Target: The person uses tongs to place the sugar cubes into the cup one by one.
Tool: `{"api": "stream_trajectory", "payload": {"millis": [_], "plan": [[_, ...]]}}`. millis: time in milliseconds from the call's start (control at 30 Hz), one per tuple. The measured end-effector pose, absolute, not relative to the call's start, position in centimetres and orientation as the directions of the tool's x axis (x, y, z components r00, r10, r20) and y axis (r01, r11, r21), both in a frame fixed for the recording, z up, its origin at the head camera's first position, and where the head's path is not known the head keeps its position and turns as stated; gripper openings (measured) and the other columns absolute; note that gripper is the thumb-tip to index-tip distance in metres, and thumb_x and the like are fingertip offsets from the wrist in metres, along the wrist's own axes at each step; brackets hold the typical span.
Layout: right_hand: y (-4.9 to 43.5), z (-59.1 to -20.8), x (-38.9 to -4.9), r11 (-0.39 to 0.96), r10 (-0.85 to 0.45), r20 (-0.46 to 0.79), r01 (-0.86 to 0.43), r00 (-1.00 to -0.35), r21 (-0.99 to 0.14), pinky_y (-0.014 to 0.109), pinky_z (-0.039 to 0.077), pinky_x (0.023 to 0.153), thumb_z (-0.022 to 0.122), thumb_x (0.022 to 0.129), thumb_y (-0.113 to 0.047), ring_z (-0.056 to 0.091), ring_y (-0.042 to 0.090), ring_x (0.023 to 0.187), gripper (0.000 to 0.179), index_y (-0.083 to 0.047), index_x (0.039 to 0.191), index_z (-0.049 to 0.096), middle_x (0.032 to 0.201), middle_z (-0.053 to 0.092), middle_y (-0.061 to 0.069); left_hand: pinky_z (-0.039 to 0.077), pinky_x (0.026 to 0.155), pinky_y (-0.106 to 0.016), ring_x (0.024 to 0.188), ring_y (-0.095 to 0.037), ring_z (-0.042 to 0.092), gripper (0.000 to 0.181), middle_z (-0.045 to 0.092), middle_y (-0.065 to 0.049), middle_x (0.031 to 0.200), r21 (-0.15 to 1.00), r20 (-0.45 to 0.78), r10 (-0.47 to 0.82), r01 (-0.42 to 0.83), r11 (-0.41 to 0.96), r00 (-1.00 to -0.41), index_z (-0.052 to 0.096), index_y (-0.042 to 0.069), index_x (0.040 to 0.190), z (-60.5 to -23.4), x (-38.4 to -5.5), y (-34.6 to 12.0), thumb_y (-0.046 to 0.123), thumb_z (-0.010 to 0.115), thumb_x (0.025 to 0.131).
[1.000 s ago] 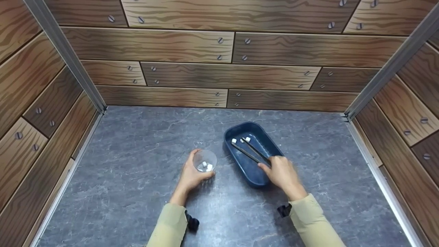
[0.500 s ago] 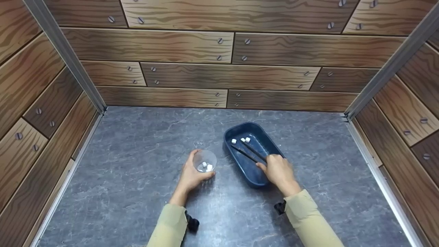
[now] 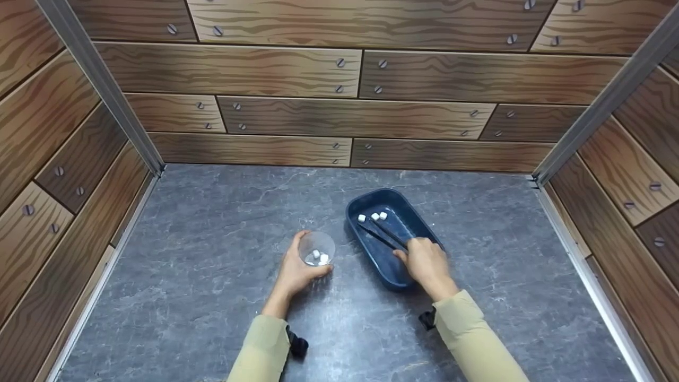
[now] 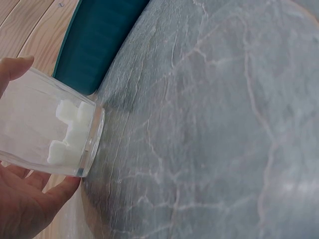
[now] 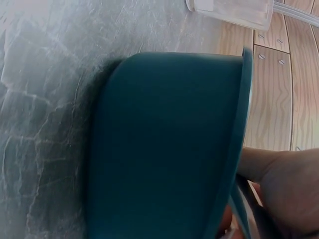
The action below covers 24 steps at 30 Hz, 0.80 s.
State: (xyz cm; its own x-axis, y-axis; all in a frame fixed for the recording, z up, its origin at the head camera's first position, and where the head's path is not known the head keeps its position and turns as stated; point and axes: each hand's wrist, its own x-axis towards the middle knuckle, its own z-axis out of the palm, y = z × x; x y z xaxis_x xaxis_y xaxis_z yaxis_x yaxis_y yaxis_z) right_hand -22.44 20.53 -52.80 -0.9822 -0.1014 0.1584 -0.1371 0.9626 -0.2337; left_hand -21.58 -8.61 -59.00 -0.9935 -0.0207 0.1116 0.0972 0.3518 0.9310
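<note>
My left hand (image 3: 296,271) grips a clear cup (image 3: 317,245) that stands on the grey surface, thumb on the near side and fingers round the far side. Several small white cubes with rounded edges (image 4: 70,132) lie at the cup's bottom. To the right, my right hand (image 3: 428,265) holds dark tongs (image 3: 383,233) over a deep blue tray (image 3: 390,281). Their two tips are apart, just short of three white cubes (image 3: 375,216) near the tray's far end. Nothing shows between the tips. In the right wrist view, the tray wall (image 5: 164,149) hides the tongs' tips.
Wood-patterned panels (image 3: 297,116) close off the back and both sides. Metal profiles (image 3: 599,101) run up the back corners. The grey marbled surface (image 3: 212,223) extends around the tray and cup.
My right hand has shifted slightly left and towards me. The tongs' tips have drawn back from the cubes, so the middle cube shows fully. My left hand and the cup have stayed put.
</note>
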Motion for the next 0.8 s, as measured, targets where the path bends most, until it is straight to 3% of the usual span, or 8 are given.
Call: {"api": "stream_trajectory", "payload": {"millis": [800], "plan": [[19.7,-53.2,-23.22,0.972,-0.095,0.175,-0.13,-0.98,-0.198,0.054,0.05,0.055,0.075,0.087,-0.033,0.064,0.042,0.064,0.036,0.003,0.081,0.072,0.074,0.067,0.021,0.044,0.097,-0.047,0.115,-0.034,0.055,0.096,0.056,-0.018,0.129,0.938,0.108,-0.016,0.097,0.333,-0.994,0.044,0.01,0.141,-58.94,-21.55,-8.66,0.021,0.091,0.058]]}}
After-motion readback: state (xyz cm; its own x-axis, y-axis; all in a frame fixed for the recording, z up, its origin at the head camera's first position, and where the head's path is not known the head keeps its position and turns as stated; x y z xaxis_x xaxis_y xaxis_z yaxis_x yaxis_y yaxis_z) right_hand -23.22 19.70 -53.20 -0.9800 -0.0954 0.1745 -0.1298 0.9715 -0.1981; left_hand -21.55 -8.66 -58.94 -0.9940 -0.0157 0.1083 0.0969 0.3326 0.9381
